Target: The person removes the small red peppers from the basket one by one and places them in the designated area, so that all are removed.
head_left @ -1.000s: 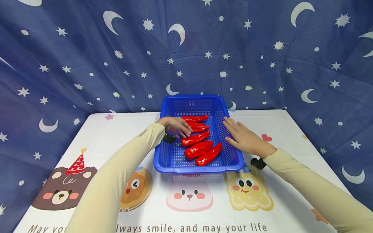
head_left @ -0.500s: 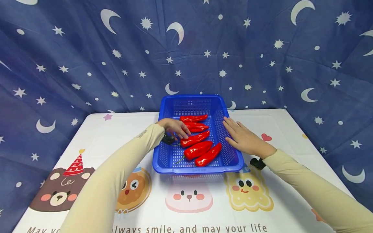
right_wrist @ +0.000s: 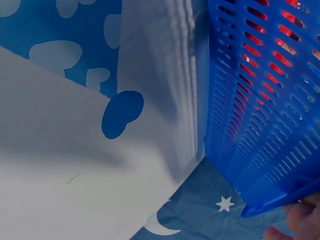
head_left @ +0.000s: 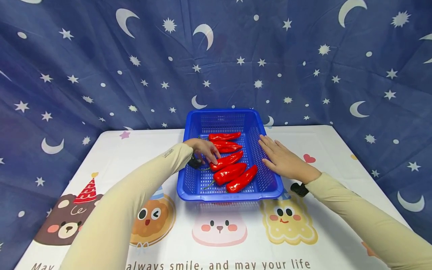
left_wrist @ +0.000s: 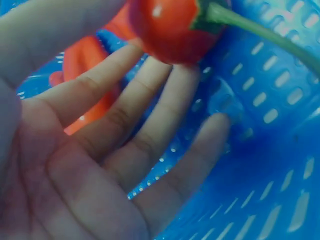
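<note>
Several shiny red peppers lie in a row in a blue plastic basket [head_left: 229,196] with slotted walls. My left hand [head_left: 203,149] reaches over the basket's left wall and pinches the stem end of the middle pepper [head_left: 229,159]. In the left wrist view the fingertips meet the underside of this pepper [left_wrist: 175,35], its green stem [left_wrist: 265,35] pointing right; the thumb tip is hidden. My right hand [head_left: 281,157] rests with straight fingers along the basket's right rim. Only its fingertips [right_wrist: 300,220] show in the right wrist view, by the rim.
A white tablecloth [head_left: 182,228] with cartoon animals and lettering covers the table. Behind it hangs a dark blue curtain [head_left: 236,82] with moons and stars. Two peppers [head_left: 225,136] lie farther back; two more peppers [head_left: 231,174] lie nearer the front.
My left hand has moved slightly down and closed in on the stem end of the middle pepper. The right hand and basket look unmoved.
</note>
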Tool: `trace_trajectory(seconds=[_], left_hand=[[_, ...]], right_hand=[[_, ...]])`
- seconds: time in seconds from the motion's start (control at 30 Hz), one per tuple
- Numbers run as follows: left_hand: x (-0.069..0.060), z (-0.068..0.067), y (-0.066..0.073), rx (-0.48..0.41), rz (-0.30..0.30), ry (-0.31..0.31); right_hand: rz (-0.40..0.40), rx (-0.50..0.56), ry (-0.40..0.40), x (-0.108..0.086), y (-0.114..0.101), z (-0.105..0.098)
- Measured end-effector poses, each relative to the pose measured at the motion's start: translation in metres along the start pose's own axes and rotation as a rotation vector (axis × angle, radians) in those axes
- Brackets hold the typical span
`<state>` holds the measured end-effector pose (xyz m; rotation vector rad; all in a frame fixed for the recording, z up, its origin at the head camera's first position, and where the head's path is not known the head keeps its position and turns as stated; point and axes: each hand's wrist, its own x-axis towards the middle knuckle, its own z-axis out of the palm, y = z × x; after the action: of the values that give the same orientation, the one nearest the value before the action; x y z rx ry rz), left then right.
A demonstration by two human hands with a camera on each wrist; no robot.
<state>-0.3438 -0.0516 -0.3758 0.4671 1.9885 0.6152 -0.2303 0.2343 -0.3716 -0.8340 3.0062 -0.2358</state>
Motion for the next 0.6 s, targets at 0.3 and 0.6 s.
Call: trace_trajectory(seconds=[0.3, 0.6], left_hand=[[0.0028, 0.0039, 0.0026, 0.033, -0.012, 0.036], [0.0064, 0.0054, 0.0027, -0.054, -0.045, 0.02]], right_hand=[[0.004, -0.004, -0.006, 0.0001, 0.0006, 0.0008], [-0.009, -0.02, -0.003, 0.0006, 0.0008, 0.0004]])
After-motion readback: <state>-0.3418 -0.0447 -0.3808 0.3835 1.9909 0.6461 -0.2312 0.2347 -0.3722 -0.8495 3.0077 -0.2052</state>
